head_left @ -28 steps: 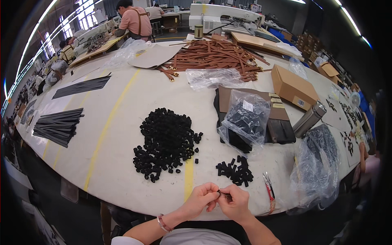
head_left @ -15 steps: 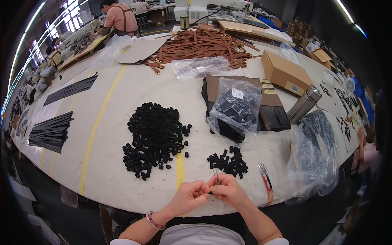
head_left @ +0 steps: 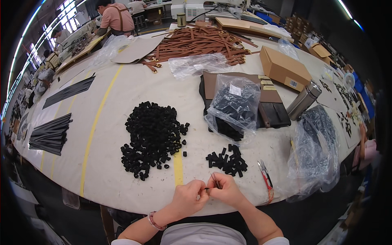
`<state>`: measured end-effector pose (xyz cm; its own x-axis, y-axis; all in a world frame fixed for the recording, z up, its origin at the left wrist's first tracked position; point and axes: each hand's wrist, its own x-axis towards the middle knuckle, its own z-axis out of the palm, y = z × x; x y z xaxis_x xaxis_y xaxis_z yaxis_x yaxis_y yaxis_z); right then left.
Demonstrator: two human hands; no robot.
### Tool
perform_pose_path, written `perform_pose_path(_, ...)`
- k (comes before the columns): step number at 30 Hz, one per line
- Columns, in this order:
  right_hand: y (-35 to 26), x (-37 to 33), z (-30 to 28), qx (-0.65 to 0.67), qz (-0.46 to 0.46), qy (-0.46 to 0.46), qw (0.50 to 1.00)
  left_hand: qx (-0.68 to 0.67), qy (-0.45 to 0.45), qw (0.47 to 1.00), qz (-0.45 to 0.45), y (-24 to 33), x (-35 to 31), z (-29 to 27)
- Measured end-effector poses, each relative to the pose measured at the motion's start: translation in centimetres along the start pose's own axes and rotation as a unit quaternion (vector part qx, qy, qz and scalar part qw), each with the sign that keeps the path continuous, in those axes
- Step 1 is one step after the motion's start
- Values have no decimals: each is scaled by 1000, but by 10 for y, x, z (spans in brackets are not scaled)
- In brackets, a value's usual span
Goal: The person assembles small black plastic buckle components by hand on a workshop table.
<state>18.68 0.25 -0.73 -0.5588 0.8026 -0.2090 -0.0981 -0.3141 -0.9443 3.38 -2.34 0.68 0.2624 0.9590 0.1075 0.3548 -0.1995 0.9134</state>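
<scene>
Near the table's front edge, my left hand (head_left: 187, 198) and my right hand (head_left: 225, 191) meet with closed fingertips. Between them is a small black piece (head_left: 207, 189), mostly hidden by the fingers; my left hand pinches it. A pair of thin metal tweezers (head_left: 214, 179) sticks up out of my right hand's grip. Just beyond the right hand lies a small heap of flat black pieces (head_left: 229, 160). Further left is a much larger pile of small black rolled loops (head_left: 150, 130). Thread snips with red handles (head_left: 266, 177) rest to the right of my right hand.
Black strips (head_left: 51, 132) lie at the left. Brown belts with buckles (head_left: 196, 43) are heaped at the back. A clear bag (head_left: 234, 98) sits on dark leather pieces, near a cardboard box (head_left: 283, 67), a steel flask (head_left: 304, 100) and another plastic bag (head_left: 313, 151). Other people work nearby.
My hands have turned slightly and drawn closer together around the black piece. The tweezers now lean further left. The whole view has shifted a little.
</scene>
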Motion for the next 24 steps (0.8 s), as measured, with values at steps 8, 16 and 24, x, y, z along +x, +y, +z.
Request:
perform_pose_path(8,-18,-8,12,-161,-58,82,982,-273,35,952,-131,-11,4,-6)
perform_pose_path(16,-5,-19,-3,-174,-2,3,985,-545,-8,790,-280,-15,7,-10)
perform_pose_path(24,-7,-16,2,-170,21,15,985,-593,-30,760,-265,-18,6,-12)
